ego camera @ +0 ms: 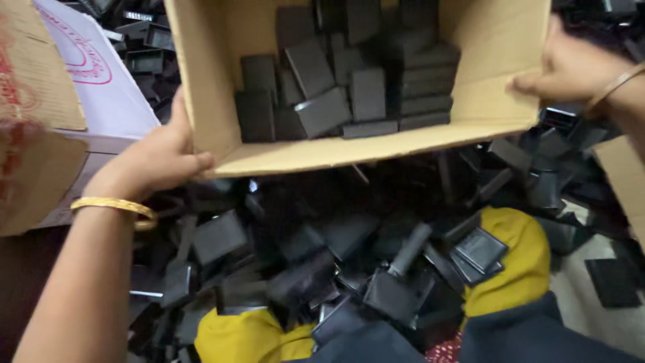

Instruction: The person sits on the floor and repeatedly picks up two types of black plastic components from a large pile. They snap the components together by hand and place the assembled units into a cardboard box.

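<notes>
Holding a cardboard box (349, 151) up with both hands, tipped toward the camera so the open top faces forward. Left hand (158, 158) clamped on the box's left corner, fingers (195, 163) curled shut around the near edge, gold bangle (114, 205) on that wrist. Right hand (571, 67) gripping the right wall of the box, thumb pressed on the outside face, the other fingers hidden behind the cardboard (so closed on it as far as can be told). Thin bangle (615, 84) on that wrist too.

Inside the box: flat black plastic cases (322, 111), some stacked neatly along the right side, others lying loose and tilted on the left. Just below the box's near edge, a big messy heap of the same black cases (302, 262) spilling over the lap, partly covering yellow fabric (517, 262) at the lower right and lower left. More black pieces scattered behind and to the right of the box. Another cardboard carton (33, 128) at the far left edge, with a white printed sheet (101, 74) beside it. No idea what's carrying the pile, too buried to tell.
</notes>
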